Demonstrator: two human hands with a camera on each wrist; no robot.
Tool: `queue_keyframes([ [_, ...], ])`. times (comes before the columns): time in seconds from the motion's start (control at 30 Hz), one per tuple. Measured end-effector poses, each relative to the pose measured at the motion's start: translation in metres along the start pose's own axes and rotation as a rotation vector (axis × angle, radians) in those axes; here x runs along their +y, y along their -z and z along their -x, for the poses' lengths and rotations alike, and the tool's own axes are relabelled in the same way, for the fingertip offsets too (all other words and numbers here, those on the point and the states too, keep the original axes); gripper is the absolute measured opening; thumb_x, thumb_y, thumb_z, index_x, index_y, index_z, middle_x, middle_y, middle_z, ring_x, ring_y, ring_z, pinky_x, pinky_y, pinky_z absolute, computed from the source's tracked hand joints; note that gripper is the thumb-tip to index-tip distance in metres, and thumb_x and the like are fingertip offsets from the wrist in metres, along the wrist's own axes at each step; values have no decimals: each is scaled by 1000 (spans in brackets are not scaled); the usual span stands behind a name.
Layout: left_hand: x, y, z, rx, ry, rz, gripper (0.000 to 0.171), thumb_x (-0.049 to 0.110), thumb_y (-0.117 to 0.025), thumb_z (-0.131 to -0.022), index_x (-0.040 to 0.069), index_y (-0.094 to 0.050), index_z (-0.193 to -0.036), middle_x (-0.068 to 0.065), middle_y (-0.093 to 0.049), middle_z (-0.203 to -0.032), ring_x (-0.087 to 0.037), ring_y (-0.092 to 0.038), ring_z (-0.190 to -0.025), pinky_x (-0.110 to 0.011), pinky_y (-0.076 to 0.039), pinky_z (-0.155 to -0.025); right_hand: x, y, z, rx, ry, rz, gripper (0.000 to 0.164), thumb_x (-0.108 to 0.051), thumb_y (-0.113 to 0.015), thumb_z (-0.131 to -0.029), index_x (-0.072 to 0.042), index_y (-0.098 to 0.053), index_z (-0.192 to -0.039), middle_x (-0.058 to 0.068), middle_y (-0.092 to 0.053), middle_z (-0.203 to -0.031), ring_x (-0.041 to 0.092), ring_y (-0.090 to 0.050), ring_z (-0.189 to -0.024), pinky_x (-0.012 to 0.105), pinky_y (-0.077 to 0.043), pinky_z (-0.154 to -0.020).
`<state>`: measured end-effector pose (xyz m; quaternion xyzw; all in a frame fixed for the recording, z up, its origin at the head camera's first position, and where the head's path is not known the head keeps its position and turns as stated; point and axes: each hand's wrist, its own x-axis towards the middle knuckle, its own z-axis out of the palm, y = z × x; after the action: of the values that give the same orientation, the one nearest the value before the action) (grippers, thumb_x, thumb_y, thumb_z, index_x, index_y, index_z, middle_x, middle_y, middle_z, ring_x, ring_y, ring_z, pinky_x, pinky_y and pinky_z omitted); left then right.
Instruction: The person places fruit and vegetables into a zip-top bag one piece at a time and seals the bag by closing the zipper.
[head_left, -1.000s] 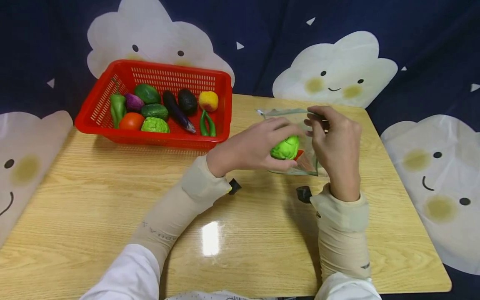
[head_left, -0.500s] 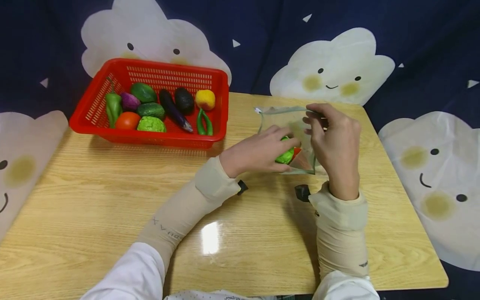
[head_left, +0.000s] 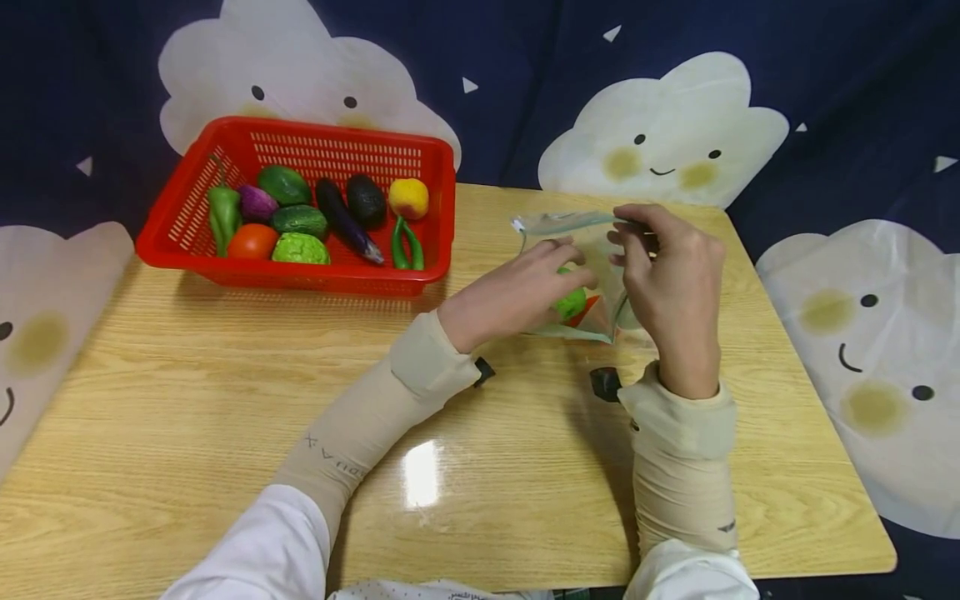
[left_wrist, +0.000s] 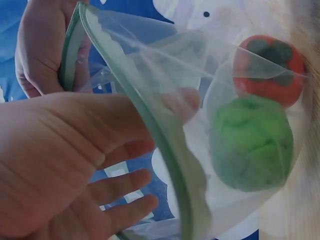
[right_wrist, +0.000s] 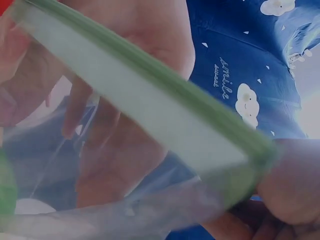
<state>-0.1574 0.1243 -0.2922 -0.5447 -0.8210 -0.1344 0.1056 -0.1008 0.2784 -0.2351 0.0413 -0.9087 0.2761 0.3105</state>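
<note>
A clear zip bag (head_left: 603,242) with a green zip edge stands open-mouthed on the table. My right hand (head_left: 671,275) pinches its rim at the right corner. My left hand (head_left: 517,292) reaches in through the mouth; in the left wrist view its fingers (left_wrist: 125,212) are spread and hold nothing. Inside the bag, apart from those fingers, lies a toy green cabbage (left_wrist: 252,145). Against the cabbage sits a red fruit with a dark leafy top, like a persimmon (left_wrist: 270,70); the head view shows just a red corner of it.
Left of the bag, a red plastic basket (head_left: 300,279) holds several toy vegetables and fruits, among them an eggplant (head_left: 347,221), a tomato (head_left: 252,242) and a yellow fruit (head_left: 408,198). A dark cloud-patterned curtain (head_left: 502,50) hangs behind the wooden table (head_left: 225,400).
My left hand has carried the cabbage into the bag and let go of it; the cabbage now sits lower inside. My right hand has stayed at the bag's rim.
</note>
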Motion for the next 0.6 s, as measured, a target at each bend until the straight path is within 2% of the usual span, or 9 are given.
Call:
queue_keyframes([
  [0.13, 1, 2, -1, -40, -34, 20, 45, 30, -69, -81, 20, -53, -121, -1, -46, -123, -19, -45, -108, -24, -35, -95, 0, 1, 1, 4, -11, -14, 22, -15, -51, -92, -9, -69, -102, 8, -69, -91, 10, -67, -74, 11, -48, -59],
  [0.3, 1, 3, 1, -47, -59, 77, 41, 29, -66, -84, 17, -54, -121, 1, -49, -118, -17, -45, -106, -23, -36, -93, 1, 3, 1, 23, -24, -23, 22, -16, -51, -92, -10, -70, -101, 6, -69, -91, 9, -67, -74, 11, -48, -58],
  [0.43, 1, 8, 4, -48, -67, 104, 38, 29, -63, -86, 17, -54, -121, 2, -51, -114, -14, -47, -102, -21, -38, -90, 3, 3, 0, 27, -26, -27, 22, -18, -51, -92, -11, -70, -101, 6, -70, -91, 8, -67, -73, 11, -48, -58],
  [0.6, 0, 19, 12, -16, -80, 159, 32, 30, -60, -87, 17, -58, -117, 3, -56, -110, -12, -50, -99, -19, -39, -87, 6, 5, -2, 36, -44, -37, 22, -19, -52, -92, -13, -70, -101, 5, -69, -91, 8, -67, -74, 11, -48, -58],
])
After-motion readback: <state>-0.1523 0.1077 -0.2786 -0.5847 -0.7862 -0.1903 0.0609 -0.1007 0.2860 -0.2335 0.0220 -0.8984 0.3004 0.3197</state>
